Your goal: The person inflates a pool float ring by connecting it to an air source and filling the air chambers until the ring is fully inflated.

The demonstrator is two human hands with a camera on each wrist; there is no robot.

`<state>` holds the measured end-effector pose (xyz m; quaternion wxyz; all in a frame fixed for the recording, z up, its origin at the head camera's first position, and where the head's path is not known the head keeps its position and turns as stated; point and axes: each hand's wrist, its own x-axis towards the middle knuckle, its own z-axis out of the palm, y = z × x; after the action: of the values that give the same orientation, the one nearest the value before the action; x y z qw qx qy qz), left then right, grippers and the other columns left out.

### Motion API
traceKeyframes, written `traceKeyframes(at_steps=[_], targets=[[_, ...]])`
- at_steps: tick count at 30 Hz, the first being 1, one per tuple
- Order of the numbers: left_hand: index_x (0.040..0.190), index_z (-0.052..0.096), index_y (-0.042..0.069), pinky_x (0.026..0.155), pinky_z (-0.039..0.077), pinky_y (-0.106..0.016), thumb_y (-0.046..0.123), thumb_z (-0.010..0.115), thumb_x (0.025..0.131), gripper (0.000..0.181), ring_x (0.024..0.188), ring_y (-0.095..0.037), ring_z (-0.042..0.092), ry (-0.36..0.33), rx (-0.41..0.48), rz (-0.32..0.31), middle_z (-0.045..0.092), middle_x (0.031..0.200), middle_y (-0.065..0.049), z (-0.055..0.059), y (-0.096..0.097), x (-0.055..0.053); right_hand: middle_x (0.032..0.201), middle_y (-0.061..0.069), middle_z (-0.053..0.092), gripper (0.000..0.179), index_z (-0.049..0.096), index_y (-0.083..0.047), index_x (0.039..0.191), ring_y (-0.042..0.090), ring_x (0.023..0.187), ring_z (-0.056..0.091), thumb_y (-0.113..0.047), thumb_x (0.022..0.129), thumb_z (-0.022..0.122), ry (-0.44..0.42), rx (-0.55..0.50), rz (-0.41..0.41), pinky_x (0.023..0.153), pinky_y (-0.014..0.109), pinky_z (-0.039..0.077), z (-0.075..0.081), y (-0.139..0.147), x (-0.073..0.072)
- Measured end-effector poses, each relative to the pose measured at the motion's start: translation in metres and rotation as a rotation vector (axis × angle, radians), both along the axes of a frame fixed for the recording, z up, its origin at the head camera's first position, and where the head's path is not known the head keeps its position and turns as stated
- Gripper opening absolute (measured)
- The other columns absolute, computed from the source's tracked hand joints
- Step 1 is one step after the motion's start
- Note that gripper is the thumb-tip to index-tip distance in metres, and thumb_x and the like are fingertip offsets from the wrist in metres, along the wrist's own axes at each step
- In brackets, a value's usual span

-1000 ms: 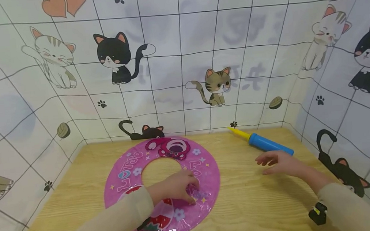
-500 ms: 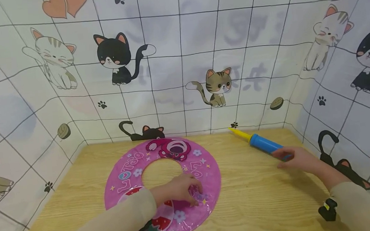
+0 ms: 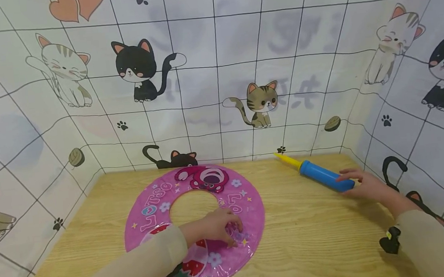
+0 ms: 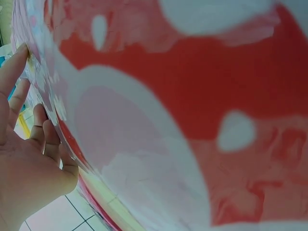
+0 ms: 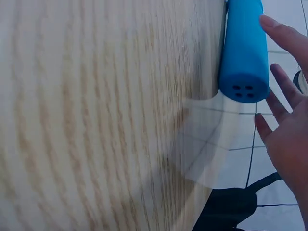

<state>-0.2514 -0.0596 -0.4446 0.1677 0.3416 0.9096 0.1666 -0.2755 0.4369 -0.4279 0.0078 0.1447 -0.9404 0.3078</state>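
Note:
A flat pink swim ring (image 3: 246, 189) with bear, flower and strawberry prints lies on the wooden table. My left hand (image 3: 215, 228) rests on its right side, fingers loosely bent beside a small clear purplish valve (image 3: 236, 234). In the left wrist view, the left hand (image 4: 33, 149) has its fingertips against the printed vinyl. To the right lies a hand pump (image 3: 322, 174) with a blue barrel and yellow nozzle. My right hand (image 3: 369, 186) is at the barrel's near end, thumb and fingers spread about it. The right wrist view has the blue barrel (image 5: 245, 53) beside loosely extended fingers.
A white sheet (image 3: 204, 113) with a grid and cartoon cats stands behind the table and along both sides. The wooden table top (image 3: 295, 246) stretches between the ring and the right arm. A black wrist device (image 3: 390, 240) sits at the right cuff.
My right hand has moved right and slightly down along the pump to its near end. The left hand has shifted only slightly on the ring. The pump and ring stay put.

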Motion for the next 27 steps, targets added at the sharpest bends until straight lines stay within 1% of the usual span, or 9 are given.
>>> traceKeyframes(at_steps=[4, 8, 10, 13, 17, 20, 27], targets=[[0.096, 0.066, 0.038, 0.087, 0.042, -0.035, 0.036, 0.087, 0.070, 0.033, 0.099, -0.008, 0.043, -0.002, 0.003, -0.005, 0.050, 0.102, 0.015, 0.001, 0.000, 0.002, 0.142, 0.034, 0.034, 0.045, 0.066, 0.003, 0.117, 0.056, 0.126, 0.029, -0.017, 0.079, 0.081, -0.033, 0.005, 0.014, 0.092, 0.074, 0.032, -0.004, 0.005, -0.003], [0.096, 0.066, 0.038, 0.088, 0.041, -0.036, 0.036, 0.087, 0.070, 0.034, 0.099, -0.008, 0.043, -0.005, 0.015, -0.009, 0.050, 0.101, 0.015, 0.001, -0.001, 0.001, 0.142, 0.035, 0.033, 0.048, 0.066, 0.003, 0.118, 0.057, 0.125, 0.030, -0.018, 0.078, 0.082, -0.065, 0.016, 0.022, 0.093, 0.072, 0.033, -0.006, 0.004, -0.004], [0.096, 0.067, 0.037, 0.088, 0.040, -0.036, 0.035, 0.087, 0.069, 0.034, 0.098, -0.007, 0.043, -0.003, 0.027, -0.014, 0.050, 0.100, 0.016, 0.000, -0.001, 0.000, 0.142, 0.034, 0.033, 0.047, 0.067, 0.003, 0.116, 0.057, 0.125, 0.031, -0.018, 0.077, 0.082, -0.068, 0.013, 0.017, 0.093, 0.071, 0.034, -0.006, 0.003, -0.004], [0.096, 0.069, 0.035, 0.086, 0.042, -0.032, 0.032, 0.087, 0.070, 0.032, 0.094, -0.005, 0.046, -0.001, 0.066, -0.030, 0.052, 0.097, 0.016, -0.001, -0.002, -0.003, 0.139, 0.035, 0.034, 0.046, 0.067, 0.004, 0.115, 0.057, 0.122, 0.033, -0.015, 0.076, 0.083, -0.063, 0.008, 0.026, 0.092, 0.071, 0.034, -0.007, 0.002, -0.004], [0.095, 0.072, 0.030, 0.081, 0.046, -0.023, 0.023, 0.086, 0.072, 0.028, 0.090, -0.003, 0.050, -0.041, 0.131, -0.041, 0.055, 0.093, 0.015, -0.001, -0.003, -0.005, 0.135, 0.034, 0.035, 0.046, 0.068, 0.003, 0.113, 0.057, 0.118, 0.036, -0.014, 0.073, 0.085, -0.064, 0.018, 0.038, 0.091, 0.070, 0.036, -0.009, 0.000, -0.003], [0.094, 0.072, 0.030, 0.080, 0.046, -0.021, 0.020, 0.085, 0.073, 0.027, 0.089, -0.002, 0.051, -0.073, 0.150, -0.029, 0.056, 0.092, 0.016, 0.000, -0.003, -0.006, 0.135, 0.033, 0.035, 0.045, 0.070, 0.001, 0.111, 0.056, 0.118, 0.036, -0.014, 0.072, 0.086, -0.067, 0.025, 0.035, 0.090, 0.068, 0.038, -0.011, -0.002, -0.003], [0.089, 0.071, 0.031, 0.079, 0.047, -0.021, 0.020, 0.085, 0.073, 0.024, 0.087, -0.003, 0.051, -0.075, 0.140, -0.009, 0.058, 0.089, 0.016, 0.001, -0.001, -0.004, 0.139, 0.035, 0.031, 0.045, 0.070, -0.002, 0.112, 0.058, 0.120, 0.033, -0.013, 0.071, 0.086, -0.107, 0.045, 0.051, 0.091, 0.066, 0.039, -0.014, -0.006, -0.002]])
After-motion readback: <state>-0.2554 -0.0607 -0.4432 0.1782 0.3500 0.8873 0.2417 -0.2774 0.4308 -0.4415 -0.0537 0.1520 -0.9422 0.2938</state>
